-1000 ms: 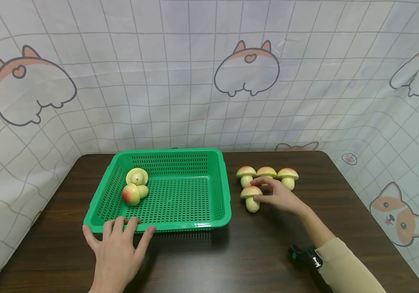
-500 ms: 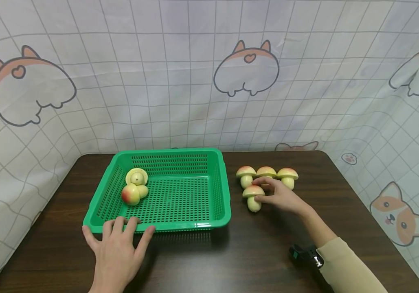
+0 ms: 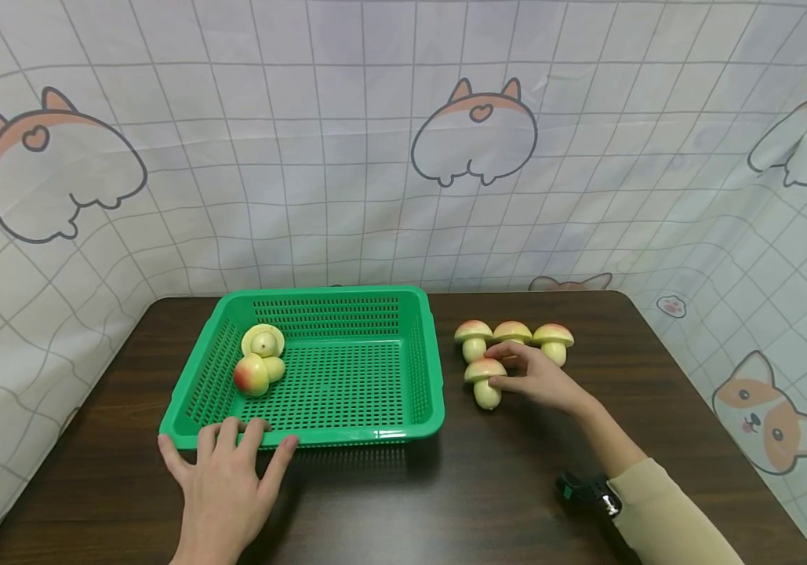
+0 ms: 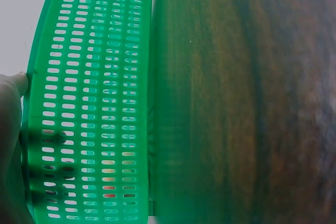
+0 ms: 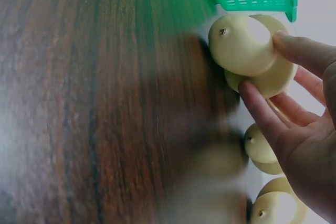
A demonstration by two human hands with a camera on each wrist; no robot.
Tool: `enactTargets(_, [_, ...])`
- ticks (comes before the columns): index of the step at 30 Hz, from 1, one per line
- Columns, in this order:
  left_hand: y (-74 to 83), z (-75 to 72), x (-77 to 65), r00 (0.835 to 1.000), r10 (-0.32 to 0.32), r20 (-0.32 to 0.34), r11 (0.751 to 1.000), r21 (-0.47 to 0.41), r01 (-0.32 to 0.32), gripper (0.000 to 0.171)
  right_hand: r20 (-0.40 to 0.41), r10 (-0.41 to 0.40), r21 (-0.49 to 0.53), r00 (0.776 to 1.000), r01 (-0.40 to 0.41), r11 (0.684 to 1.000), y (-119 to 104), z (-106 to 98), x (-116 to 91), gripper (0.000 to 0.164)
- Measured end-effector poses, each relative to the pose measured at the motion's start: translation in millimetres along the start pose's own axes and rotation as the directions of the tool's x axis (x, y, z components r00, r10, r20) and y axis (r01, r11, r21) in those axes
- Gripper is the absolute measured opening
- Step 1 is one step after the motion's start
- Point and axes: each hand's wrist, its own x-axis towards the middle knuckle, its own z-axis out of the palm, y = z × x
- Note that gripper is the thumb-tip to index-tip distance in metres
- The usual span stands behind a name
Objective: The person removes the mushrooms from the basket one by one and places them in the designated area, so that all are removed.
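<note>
The gripped mushroom point(image 3: 484, 372) points its stem toward the person and its cap away, its long axis running roughly front to back. It is just right of the green basket point(image 3: 361, 435), in front of three other mushrooms point(image 3: 512, 330) set side by side with their stems facing the same way. Whether it touches the desk point(image 3: 354, 510) is hard to tell.

The right hand point(image 3: 540, 377) comes in from the right, forearm slanting forward and inward. Its fingers are drawn narrow, thumb and fingertips pinching the mushroom where the cap meets the stem. The left hand point(image 3: 223, 482) reaches straight forward, its fingers spread and bent over the basket's near rim, the thumb against the outside.

The mushroom has a smooth, rounded cap, red on top and fading to pale yellow-green at the edge, above a thick, pale stem. The right wrist view shows a small dark mark on the stem's blunt end. Two more mushrooms point(image 3: 255, 374) lie together at the left inside the basket.
</note>
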Motion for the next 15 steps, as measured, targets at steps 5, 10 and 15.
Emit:
enactTargets(5, [0.4, -0.3, 0.1, 1.0, -0.002, 0.011, 1.0, -0.001, 0.002, 0.044, 0.004, -0.001, 0.006, 1.0, 0.001, 1.0, -0.9, 2.5, 1.3, 0.046])
enactTargets(10, [0.4, -0.2, 0.0, 1.0, 0.001, 0.007, 1.0, 0.003, -0.001, 0.045, 0.007, -0.009, 0.004, 1.0, 0.009, 1.0, -0.4, 1.9, 1.4, 0.048])
enactTargets(15, [0.2, -0.3, 0.4, 1.0, 0.003, 0.003, 1.0, 0.003, -0.003, 0.045, 0.004, -0.012, -0.005, 1.0, 0.012, 1.0, -2.4, -1.7, 0.6, 0.052])
